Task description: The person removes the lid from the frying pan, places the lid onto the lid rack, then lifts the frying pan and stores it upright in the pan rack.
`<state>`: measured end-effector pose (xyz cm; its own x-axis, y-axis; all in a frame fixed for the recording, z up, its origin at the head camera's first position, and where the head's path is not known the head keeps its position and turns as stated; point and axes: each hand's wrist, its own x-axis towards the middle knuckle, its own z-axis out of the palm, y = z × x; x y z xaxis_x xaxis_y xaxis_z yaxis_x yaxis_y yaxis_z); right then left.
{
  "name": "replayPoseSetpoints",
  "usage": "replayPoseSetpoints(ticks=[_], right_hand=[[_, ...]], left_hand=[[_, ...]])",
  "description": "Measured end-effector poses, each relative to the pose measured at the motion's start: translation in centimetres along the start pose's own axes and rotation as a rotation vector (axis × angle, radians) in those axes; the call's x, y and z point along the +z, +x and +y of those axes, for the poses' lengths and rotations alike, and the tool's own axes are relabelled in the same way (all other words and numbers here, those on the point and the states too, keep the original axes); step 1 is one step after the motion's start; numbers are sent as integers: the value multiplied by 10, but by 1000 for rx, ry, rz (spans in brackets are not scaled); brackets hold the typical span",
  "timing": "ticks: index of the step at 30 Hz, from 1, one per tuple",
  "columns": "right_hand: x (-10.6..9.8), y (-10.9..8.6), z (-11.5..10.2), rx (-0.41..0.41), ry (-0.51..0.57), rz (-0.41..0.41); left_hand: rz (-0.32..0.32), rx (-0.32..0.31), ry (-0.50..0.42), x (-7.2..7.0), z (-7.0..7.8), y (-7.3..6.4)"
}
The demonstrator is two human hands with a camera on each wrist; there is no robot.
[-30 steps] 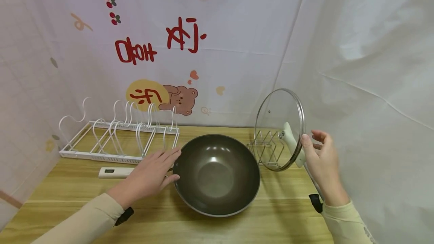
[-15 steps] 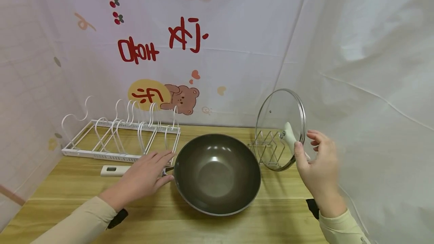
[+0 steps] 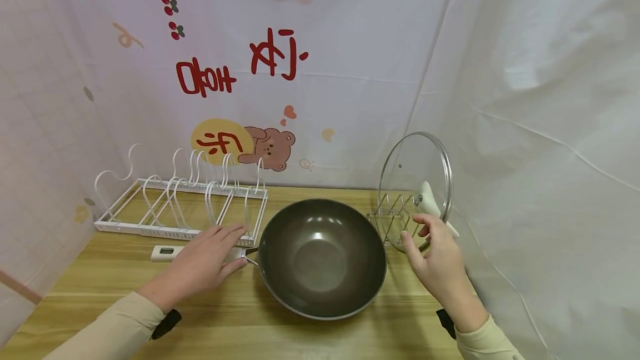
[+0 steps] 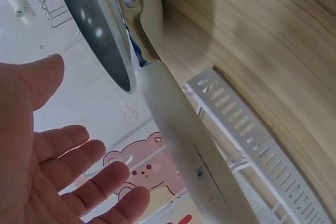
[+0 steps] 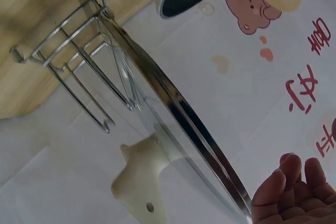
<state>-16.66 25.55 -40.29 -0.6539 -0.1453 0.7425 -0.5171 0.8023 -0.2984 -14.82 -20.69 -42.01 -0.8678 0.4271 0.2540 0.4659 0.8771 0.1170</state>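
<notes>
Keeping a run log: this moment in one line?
left hand: holds nothing, near wok handle; right hand: holds nothing, near glass lid; lid: stands in metal rack; wok: on table

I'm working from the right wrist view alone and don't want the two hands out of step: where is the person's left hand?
Observer: In the head view, the left hand is at the handle of the pan, covering part of it from that camera.
Operator: Is it gripping that handle?
Observer: No. The left wrist view shows its fingers spread and not wrapped round the handle.
Operator: And which way does the handle point?
Observer: To the person's left, lying in front of the white rack in the head view.
</notes>
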Motion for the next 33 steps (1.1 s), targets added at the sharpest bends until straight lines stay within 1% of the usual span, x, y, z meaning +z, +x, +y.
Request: replayPoseSetpoints(ticks=[6,9,14,19,28,33], right_hand=[[7,-10,0,100,14,-126],[10,-14,0,135,0,-178],[14,-19,0,131,-30,-197],[19,-24,0,137,-34,-219],[29,-30,2,198,-68,-357],[31,-32,4,249,-59,-423]], left_hand=[[-6,-15,7,3,-5,-3],[-11,-26,10,4,-8,-4],[-24,-48,16,5,-12,-7],[-26,-52,18,6,-15,-8],[-35,-64,22,13,-22,-9],[-40,-67,24,15,-25,-9]])
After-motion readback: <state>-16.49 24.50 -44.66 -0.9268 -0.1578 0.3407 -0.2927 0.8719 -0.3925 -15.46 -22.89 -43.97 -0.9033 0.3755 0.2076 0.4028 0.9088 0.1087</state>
